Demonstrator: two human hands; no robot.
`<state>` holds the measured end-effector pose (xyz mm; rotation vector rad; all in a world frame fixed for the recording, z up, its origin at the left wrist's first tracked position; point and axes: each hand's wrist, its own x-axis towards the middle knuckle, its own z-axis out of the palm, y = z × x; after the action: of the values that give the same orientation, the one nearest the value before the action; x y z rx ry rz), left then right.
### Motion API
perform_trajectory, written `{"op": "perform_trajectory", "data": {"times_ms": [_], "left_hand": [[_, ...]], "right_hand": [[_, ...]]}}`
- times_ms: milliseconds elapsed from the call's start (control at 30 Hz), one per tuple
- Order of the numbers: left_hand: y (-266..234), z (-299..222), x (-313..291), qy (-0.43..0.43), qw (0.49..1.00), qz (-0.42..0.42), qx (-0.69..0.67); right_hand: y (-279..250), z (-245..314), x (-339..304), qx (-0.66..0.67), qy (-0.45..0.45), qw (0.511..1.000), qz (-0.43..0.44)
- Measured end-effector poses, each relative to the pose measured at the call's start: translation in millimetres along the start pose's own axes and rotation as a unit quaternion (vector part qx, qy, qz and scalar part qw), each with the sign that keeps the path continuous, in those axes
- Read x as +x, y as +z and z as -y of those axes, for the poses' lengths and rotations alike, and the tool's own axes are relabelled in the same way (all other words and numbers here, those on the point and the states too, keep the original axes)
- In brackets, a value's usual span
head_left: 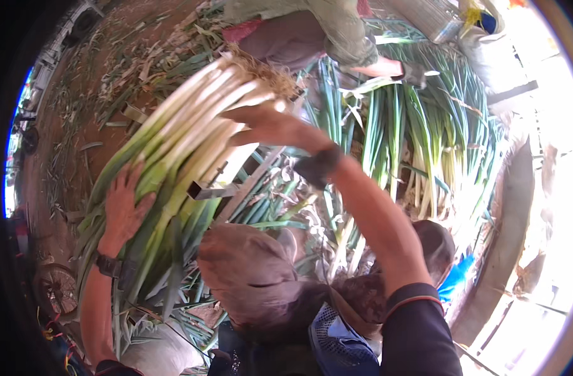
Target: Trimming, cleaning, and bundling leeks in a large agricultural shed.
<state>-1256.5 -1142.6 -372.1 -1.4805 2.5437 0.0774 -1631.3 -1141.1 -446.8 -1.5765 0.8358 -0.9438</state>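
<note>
A thick bundle of long green onions (192,119) lies slantwise in front of me. Its white stems and tangled roots (258,66) point to the far side, and its green leaves hang down at the near left. My left hand (126,210) rests flat on the leaves with its fingers spread. Over the white stems at the bundle's right edge is my right hand (267,124), fingers stretched out and slightly blurred. Whether it touches the stems is hard to make out. Under the bundle, part of a metal frame (212,190) shows.
Across from me a person in a green sleeve (343,31) has a gloved hand (414,74) at a large heap of green onions (418,138) on the right. Loose leaves and peelings (155,69) litter the brown ground. A pale sack (164,348) lies at the lower left.
</note>
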Motion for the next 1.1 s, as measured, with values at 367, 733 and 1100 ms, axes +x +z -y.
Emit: {"op": "perform_trajectory", "data": {"times_ms": [367, 733, 1100], "left_hand": [[14, -25, 46, 0.056, 0.994, -0.060, -0.077], [-2, 5, 10, 0.017, 0.999, -0.050, 0.001], [-3, -6, 17, 0.010, 0.999, -0.046, -0.023]], "right_hand": [[12, -239, -469, -0.284, 0.569, 0.740, -0.216], [137, -181, -376, -0.187, 0.470, 0.739, -0.445], [125, -140, -329, 0.080, 0.530, 0.807, -0.249]]}}
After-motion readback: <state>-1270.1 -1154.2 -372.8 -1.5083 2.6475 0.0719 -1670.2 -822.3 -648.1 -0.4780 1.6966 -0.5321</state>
